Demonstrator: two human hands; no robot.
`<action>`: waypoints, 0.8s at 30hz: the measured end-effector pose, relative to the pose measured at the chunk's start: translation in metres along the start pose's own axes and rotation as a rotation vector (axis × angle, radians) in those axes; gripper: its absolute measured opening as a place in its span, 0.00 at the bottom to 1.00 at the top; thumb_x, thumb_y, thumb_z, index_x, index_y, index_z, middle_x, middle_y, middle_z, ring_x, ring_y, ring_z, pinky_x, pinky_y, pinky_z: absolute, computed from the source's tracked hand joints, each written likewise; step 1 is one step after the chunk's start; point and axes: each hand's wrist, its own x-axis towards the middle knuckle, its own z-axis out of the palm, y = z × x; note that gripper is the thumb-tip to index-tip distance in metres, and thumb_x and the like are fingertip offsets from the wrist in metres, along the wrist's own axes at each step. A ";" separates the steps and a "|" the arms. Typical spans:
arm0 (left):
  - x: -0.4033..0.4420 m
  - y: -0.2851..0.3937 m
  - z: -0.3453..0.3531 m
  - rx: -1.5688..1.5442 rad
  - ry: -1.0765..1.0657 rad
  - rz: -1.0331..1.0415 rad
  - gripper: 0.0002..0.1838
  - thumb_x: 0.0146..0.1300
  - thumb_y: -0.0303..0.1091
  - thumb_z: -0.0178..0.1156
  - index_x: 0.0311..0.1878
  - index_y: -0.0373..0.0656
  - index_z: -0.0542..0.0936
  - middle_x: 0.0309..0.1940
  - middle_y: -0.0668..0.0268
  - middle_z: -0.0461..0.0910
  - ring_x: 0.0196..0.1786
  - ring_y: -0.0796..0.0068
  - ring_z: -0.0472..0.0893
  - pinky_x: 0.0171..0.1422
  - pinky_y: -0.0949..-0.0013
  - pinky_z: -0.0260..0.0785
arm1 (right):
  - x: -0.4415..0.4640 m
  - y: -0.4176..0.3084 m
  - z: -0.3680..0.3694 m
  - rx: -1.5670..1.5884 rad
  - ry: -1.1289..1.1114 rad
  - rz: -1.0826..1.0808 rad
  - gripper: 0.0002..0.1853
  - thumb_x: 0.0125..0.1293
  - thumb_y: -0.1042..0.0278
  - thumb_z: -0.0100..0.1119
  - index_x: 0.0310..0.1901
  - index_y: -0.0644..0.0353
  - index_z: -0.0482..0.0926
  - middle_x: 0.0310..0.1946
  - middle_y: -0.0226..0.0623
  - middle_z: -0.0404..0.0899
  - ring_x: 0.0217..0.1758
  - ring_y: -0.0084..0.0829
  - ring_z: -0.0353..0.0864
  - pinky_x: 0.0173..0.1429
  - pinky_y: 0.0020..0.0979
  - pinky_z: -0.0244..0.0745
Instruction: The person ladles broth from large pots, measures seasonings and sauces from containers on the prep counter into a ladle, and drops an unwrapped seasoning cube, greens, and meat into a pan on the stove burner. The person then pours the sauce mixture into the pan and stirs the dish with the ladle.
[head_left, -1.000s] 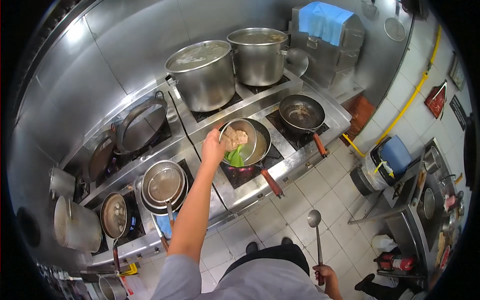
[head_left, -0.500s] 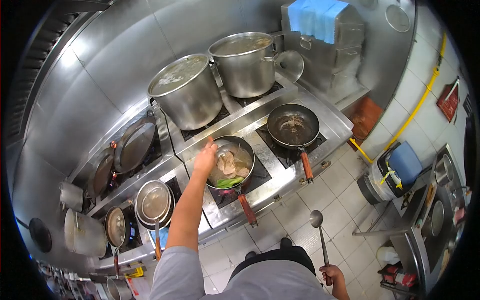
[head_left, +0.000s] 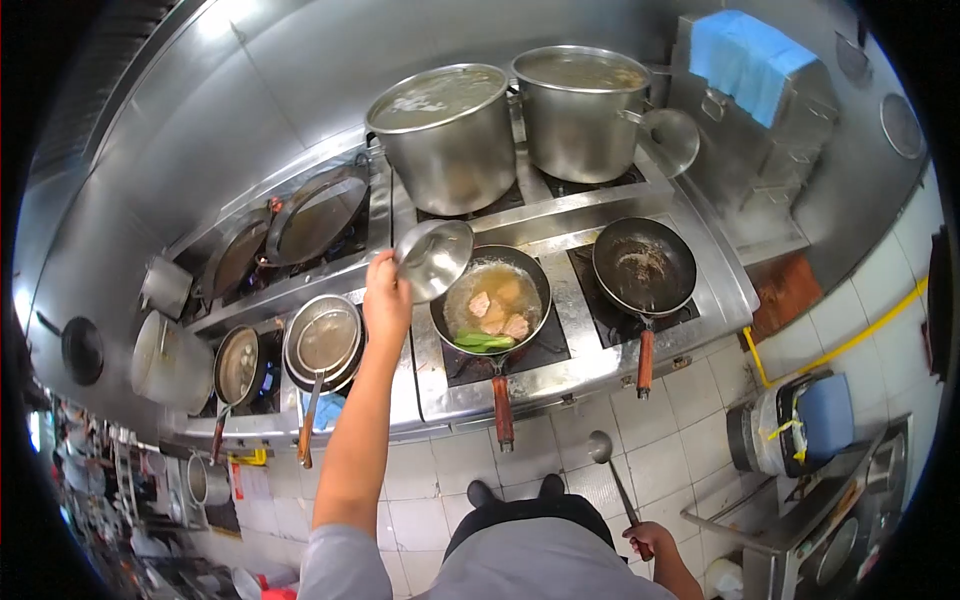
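Observation:
My left hand [head_left: 386, 298] grips the rim of a metal bowl [head_left: 436, 260], tilted and bare inside, just left of a pan [head_left: 541, 283]. Meat pieces [head_left: 493, 318] and green leaves [head_left: 484, 342] lie in bubbling liquid in that pan, which sits on a burner with its wooden handle toward me. Low at the right, my right hand [head_left: 652, 540] is closed around the handle of a ladle [head_left: 600, 447], its round end held over the floor.
Two large pots [head_left: 447, 150] [head_left: 583, 125] stand at the back of the stove. A dark pan [head_left: 647, 262] is on the right burner. Strainers [head_left: 327, 341] and a small pan [head_left: 238, 365] are at the left. A bin [head_left: 765, 432] stands on the floor at the right.
The meat and leaves have gone from the bowl into the pan. My left hand has lifted the bowl away to the left. My right hand still holds the ladle.

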 end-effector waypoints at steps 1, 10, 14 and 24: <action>-0.010 0.000 -0.014 -0.045 0.025 -0.121 0.09 0.54 0.21 0.53 0.40 0.36 0.72 0.43 0.56 0.75 0.38 0.57 0.78 0.44 0.59 0.73 | 0.012 -0.007 -0.003 -0.105 -0.039 0.025 0.08 0.58 0.68 0.64 0.30 0.60 0.75 0.19 0.32 0.71 0.18 0.27 0.70 0.22 0.32 0.70; -0.191 0.054 -0.145 -0.853 0.217 -1.197 0.08 0.63 0.27 0.58 0.36 0.46 0.66 0.32 0.69 0.71 0.35 0.76 0.75 0.32 0.67 0.78 | 0.021 -0.089 0.010 -0.608 -0.086 0.017 0.13 0.56 0.65 0.67 0.28 0.60 0.72 0.18 0.33 0.71 0.18 0.28 0.71 0.22 0.32 0.68; -0.307 0.075 -0.202 -0.968 0.330 -1.475 0.08 0.63 0.26 0.56 0.37 0.47 0.67 0.35 0.66 0.74 0.37 0.74 0.77 0.32 0.66 0.77 | 0.019 -0.103 0.033 -0.628 -0.065 -0.055 0.14 0.54 0.63 0.68 0.26 0.62 0.73 0.18 0.35 0.71 0.17 0.29 0.71 0.22 0.32 0.69; -0.577 0.068 -0.327 -0.844 0.965 -1.727 0.10 0.63 0.26 0.56 0.36 0.52 0.65 0.33 0.68 0.75 0.32 0.74 0.78 0.32 0.63 0.78 | -0.006 -0.131 0.154 -1.078 0.016 -0.005 0.16 0.57 0.59 0.65 0.23 0.57 0.71 0.17 0.32 0.69 0.19 0.28 0.67 0.25 0.35 0.65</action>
